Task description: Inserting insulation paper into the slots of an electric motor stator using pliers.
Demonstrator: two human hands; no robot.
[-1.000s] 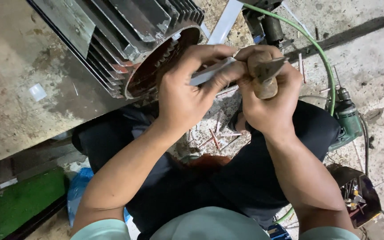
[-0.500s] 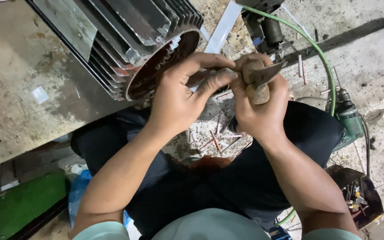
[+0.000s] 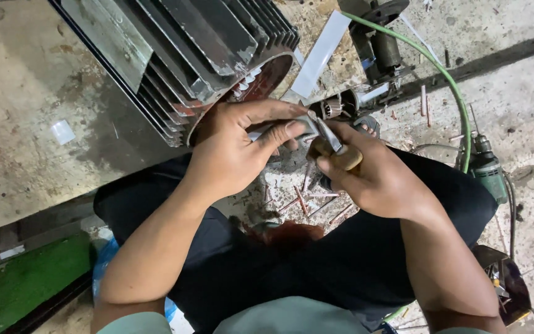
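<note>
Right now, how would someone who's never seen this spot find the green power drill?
Start at the big grey finned motor housing at the top left, then follow the thin green cable that curves across the concrete floor to the right. The drill lies at its lower end, beside the person's right knee. It is the only green tool body there; the parts nearby are bare metal.

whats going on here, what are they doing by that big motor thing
A person sits on the floor beside a large finned motor housing, working with both hands just in front of its open end. The left hand pinches a thin pale strip, while the right hand grips a wooden-handled blade whose metal edge meets that strip. Short copper wire offcuts lie on the floor between the person's knees. A green power drill rests off to the right, its cable curving away.
</note>
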